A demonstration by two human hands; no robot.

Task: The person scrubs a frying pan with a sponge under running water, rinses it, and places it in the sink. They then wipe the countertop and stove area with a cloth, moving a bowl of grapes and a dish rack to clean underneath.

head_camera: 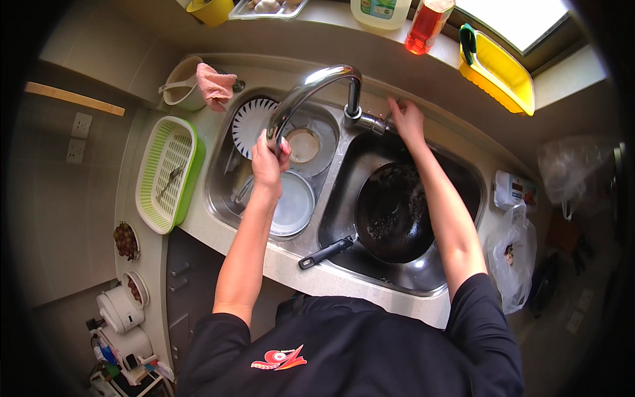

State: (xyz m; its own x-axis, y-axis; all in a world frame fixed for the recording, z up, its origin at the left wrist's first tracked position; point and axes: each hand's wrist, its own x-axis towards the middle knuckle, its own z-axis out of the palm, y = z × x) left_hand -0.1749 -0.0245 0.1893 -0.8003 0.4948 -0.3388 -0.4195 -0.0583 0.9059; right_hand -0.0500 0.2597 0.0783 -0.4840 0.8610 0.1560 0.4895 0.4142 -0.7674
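Note:
My left hand [268, 164] is wrapped around the outlet end of a curved chrome faucet [317, 82], over the left sink basin. At the faucet's base, my right hand [409, 120] has its fingers at the lever [388, 118]; whether they grip it is hard to see. A dark frying pan [394, 213] lies in the right basin [342, 164], wet inside, its black handle [326, 252] resting over the front rim. Below my left hand, the left basin holds a blue-striped white plate [250, 124], a small bowl [302, 145] and a round translucent lid or dish [292, 206].
A green-and-white drain basket [168, 173] stands left of the sink, with a pink cloth [215, 86] behind it. Bottles, including one of red liquid [427, 25], and a yellow tray [501, 72] line the sill. A plastic bag [513, 258] sits at the right.

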